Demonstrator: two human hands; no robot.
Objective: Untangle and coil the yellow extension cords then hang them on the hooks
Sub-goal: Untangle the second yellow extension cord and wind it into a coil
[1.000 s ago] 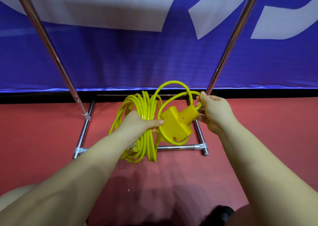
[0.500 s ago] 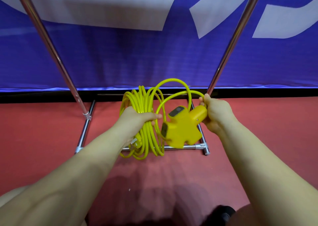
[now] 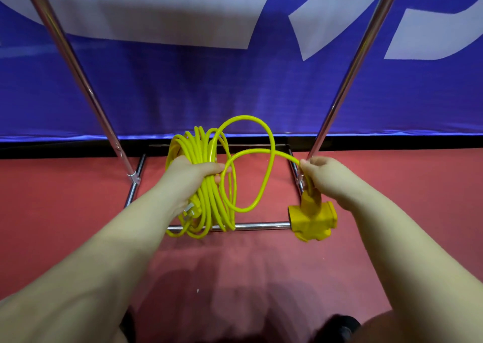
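Observation:
A yellow extension cord (image 3: 209, 199) is gathered into a coil of several loops, and my left hand (image 3: 190, 175) grips that bundle around its middle. Its metal plug prongs (image 3: 188, 211) stick out below my left wrist. One loose loop (image 3: 264, 159) arcs from the coil across to my right hand (image 3: 324, 178), which pinches the cord just above the yellow multi-outlet socket block (image 3: 312, 218). The block hangs down under my right hand. No hooks are in view.
Two chrome rack poles (image 3: 78, 81) (image 3: 352, 68) rise on either side from a chrome base frame (image 3: 261, 226) on the red floor (image 3: 235, 277). A blue banner with white shapes (image 3: 183, 81) stands close behind the rack. A dark shoe (image 3: 337, 328) shows at the bottom edge.
My right hand has moved right and slid up the cord, so the socket block now hangs below it, apart from the coil. My left hand holds the bundle as before.

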